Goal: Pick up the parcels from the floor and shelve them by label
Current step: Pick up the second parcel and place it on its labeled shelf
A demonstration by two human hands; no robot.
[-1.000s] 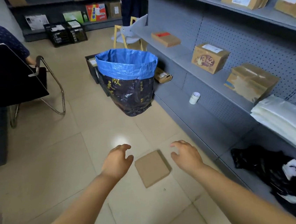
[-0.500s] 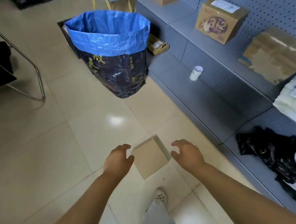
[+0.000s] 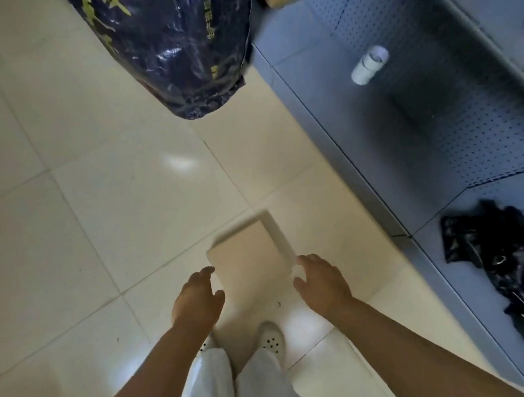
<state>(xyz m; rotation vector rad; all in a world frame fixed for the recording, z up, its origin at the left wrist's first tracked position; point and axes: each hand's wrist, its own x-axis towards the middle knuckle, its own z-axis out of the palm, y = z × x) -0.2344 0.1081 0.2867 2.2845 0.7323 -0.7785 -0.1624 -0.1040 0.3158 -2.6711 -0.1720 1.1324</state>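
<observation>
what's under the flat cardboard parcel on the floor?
The flat tan cardboard parcel lies on pale floor tiles, across a grout line. Nothing else shows around its edges. Its underside, and any label there, is hidden. Both hands, left and right, flank it.

Overhead indoor light, moderately bright; soft glare patches on the glossy cream tiled floor (image 3: 98,196) at centre and at 6 o'clock. Motion blur smears the flat tan cardboard parcel (image 3: 248,261) and the small white paper roll (image 3: 369,65) at 1 o'clock. Wide-angle bending toward edges; grey perforated metal shelving (image 3: 441,134) shadowed at 3 o'clock.
</observation>
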